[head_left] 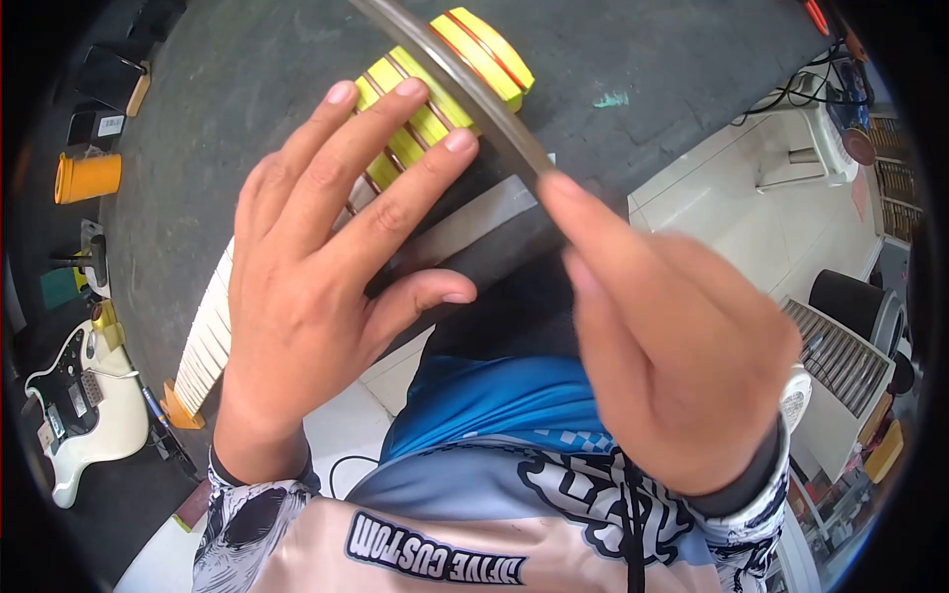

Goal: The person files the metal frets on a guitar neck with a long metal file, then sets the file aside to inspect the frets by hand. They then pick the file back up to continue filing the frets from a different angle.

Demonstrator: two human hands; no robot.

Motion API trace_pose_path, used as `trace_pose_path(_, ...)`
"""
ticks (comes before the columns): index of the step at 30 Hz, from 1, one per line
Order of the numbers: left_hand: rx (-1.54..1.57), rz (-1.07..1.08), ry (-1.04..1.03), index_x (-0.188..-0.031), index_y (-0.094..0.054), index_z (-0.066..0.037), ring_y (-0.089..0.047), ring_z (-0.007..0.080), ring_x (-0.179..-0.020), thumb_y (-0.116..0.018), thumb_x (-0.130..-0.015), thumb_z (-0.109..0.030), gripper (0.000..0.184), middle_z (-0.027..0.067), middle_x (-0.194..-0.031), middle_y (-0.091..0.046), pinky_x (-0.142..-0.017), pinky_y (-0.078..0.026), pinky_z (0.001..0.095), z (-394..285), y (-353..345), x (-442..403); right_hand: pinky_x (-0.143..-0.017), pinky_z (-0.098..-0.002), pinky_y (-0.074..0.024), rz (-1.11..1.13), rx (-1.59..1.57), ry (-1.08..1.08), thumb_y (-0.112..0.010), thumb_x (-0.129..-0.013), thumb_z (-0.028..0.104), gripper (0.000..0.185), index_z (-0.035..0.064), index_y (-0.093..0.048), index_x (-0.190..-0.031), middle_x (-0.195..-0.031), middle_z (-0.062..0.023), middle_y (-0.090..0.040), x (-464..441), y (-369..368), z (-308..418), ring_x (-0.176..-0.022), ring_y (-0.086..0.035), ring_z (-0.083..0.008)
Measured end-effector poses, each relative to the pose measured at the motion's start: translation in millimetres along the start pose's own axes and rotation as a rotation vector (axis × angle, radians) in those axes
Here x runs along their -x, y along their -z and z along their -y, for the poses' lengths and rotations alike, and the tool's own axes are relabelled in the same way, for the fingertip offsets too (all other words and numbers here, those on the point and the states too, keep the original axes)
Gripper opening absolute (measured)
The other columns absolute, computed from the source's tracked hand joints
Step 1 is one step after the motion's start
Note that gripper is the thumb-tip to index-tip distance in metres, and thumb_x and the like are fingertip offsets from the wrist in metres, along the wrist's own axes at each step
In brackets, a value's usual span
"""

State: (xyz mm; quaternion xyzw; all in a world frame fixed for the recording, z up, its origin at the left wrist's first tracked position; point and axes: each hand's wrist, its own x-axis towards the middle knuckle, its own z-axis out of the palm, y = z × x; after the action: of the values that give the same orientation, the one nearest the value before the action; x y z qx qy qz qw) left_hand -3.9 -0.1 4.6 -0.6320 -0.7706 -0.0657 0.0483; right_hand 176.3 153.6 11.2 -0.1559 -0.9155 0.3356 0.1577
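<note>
Head view: a person's two bare hands work over a dark worktop [247,59].
Striped neck: the yellow-covered part [425,124] lies on the worktop under the left fingertips; a white striped part [206,341] shows beside the left wrist.
Left hand [311,222]: spread wide, palm down, fingertips apparently resting on the yellow, grasping nothing.
Right hand [682,346]: blurred, curled closed around the near end of a long metal tool [450,69], index finger along it.
Tool: crosses above the yellow part; contact cannot be told.
Progress: work seems under way; reddish-brown lines run between yellow bands, but which are finished or left cannot be told.
White guitar body [104,420]: off to the left, apart from both hands.
</note>
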Motion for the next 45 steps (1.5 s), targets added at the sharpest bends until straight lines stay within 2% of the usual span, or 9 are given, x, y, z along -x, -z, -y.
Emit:
trace_pose_path(3, 0.001, 0.003, -0.008, -0.135, -0.066, -0.013, -0.048, 0.0408, -0.138, -0.067, -0.078, -0.062, 0.075, 0.0151, -0.145, -0.056, -0.111, -0.039, 0.0484, 1, 0, 0, -0.058, -0.0308, -0.0520, -0.060, 0.044, -0.006, -0.067, -0.083, -0.008, 0.044, 0.0018, -0.069, -0.126, -0.078, -0.0143, -0.070, 43, 20, 2, -0.060, -0.064, -0.0238)
trace_pose_path(6, -0.005, 0.000, -0.011, -0.136, -0.066, -0.013, -0.048, 0.0404, -0.138, -0.067, -0.078, -0.062, 0.075, 0.0147, -0.145, -0.056, -0.111, -0.039, 0.0480, 1, 0, 0, -0.058, -0.0309, -0.0508, -0.057, 0.012, -0.101, -0.064, -0.083, -0.007, 0.044, -0.0005, -0.067, -0.127, -0.076, -0.0160, -0.069, 95, 41, 7, -0.058, -0.064, -0.0231)
trace_pose_path(14, 0.010, -0.025, -0.004, -0.137, -0.064, -0.012, -0.048, 0.0397, -0.137, -0.071, -0.078, -0.057, 0.075, 0.0141, -0.146, -0.056, -0.110, -0.039, 0.0478, 0, -2, 1, -0.056, -0.0325, -0.0500, 0.049, -0.062, -0.228, -0.063, -0.083, -0.007, 0.047, 0.0053, -0.067, -0.128, -0.078, -0.0126, -0.068, 163, 40, 4, -0.059, -0.063, -0.0232)
trace_pose_path(17, 0.036, -0.016, 0.000, -0.137, -0.064, -0.012, -0.048, 0.0396, -0.138, -0.072, -0.078, -0.055, 0.074, 0.0142, -0.146, -0.056, -0.110, -0.039, 0.0479, 0, 1, -1, -0.053, -0.0306, -0.0491, 0.069, -0.044, -0.168, -0.061, -0.076, -0.011, 0.054, 0.0050, -0.066, -0.128, -0.079, -0.0123, -0.068, 169, 41, 3, -0.058, -0.062, -0.0218)
trace_pose_path(21, 0.048, 0.002, 0.007, -0.138, -0.063, -0.012, -0.047, 0.0392, -0.138, -0.073, -0.079, -0.053, 0.073, 0.0138, -0.146, -0.056, -0.110, -0.038, 0.0470, -1, 3, -2, -0.052, -0.0302, -0.0490, 0.088, -0.006, -0.145, -0.060, -0.071, -0.013, 0.061, 0.0043, -0.064, -0.129, -0.078, -0.0118, -0.068, 167, 45, 9, -0.057, -0.061, -0.0205)
trace_pose_path(31, 0.044, 0.033, 0.001, -0.141, -0.061, -0.012, -0.048, 0.0381, -0.137, -0.066, -0.085, -0.057, 0.072, 0.0114, -0.147, -0.055, -0.108, -0.039, 0.0458, 3, 2, -1, -0.053, -0.0313, -0.0505, 0.071, 0.087, -0.163, -0.060, -0.070, -0.013, 0.058, 0.0026, -0.065, -0.126, -0.078, -0.0127, -0.068, 153, 43, 30, -0.057, -0.061, -0.0216)
trace_pose_path(39, 0.074, 0.038, 0.014, -0.143, -0.058, -0.010, -0.046, 0.0348, -0.139, -0.065, -0.086, -0.057, 0.074, 0.0081, -0.147, -0.056, -0.105, -0.039, 0.0442, 4, 3, -2, -0.050, -0.0314, -0.0470, 0.140, 0.171, -0.154, -0.061, -0.071, -0.011, 0.058, 0.0009, -0.065, -0.127, -0.080, -0.0134, -0.068, 104, 52, 49, -0.056, -0.060, -0.0224)
trace_pose_path(45, 0.097, 0.059, 0.029, -0.143, -0.057, -0.009, -0.046, 0.0342, -0.139, -0.065, -0.085, -0.057, 0.075, 0.0078, -0.147, -0.055, -0.105, -0.039, 0.0444, 5, 4, -2, -0.053, -0.0330, -0.0506, 0.148, 0.143, -0.196, -0.064, -0.073, -0.013, 0.055, 0.0004, -0.066, -0.127, -0.081, -0.0154, -0.067, 50, 39, 54, -0.059, -0.064, -0.0273)
